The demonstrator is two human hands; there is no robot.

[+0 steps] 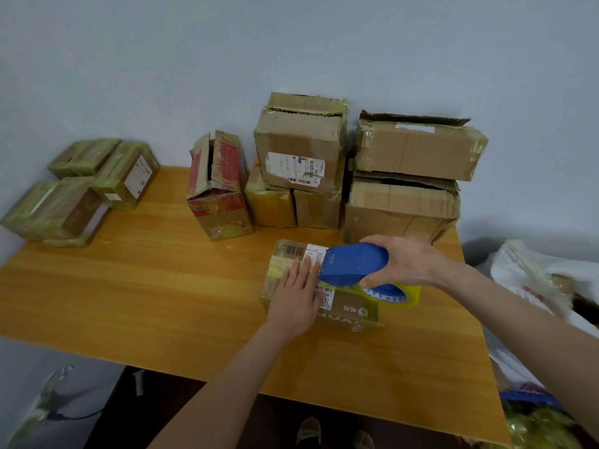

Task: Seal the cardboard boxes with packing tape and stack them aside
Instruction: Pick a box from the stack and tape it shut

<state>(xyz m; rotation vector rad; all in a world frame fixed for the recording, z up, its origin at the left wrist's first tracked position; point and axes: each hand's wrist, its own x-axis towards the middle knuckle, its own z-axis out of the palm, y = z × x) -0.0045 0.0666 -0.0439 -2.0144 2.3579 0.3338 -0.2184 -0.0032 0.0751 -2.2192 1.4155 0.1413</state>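
At the bench (129, 286), a left hand (298, 296) lies flat, fingers straight, on a box (351, 314) whose label reads "538", while the right hand (402, 264) grips a blue dispenser (353, 262) above it.

My left hand (296, 303) and right hand (405, 264) are bare, forearms (227, 377) too; my feet (309, 431) wear pale, blurred footwear.

A makeshift packing room: worn boxes (301, 144) heaped on a wooden worktop (136, 293) against a bare wall (291, 43), bags (531, 273) beside it.
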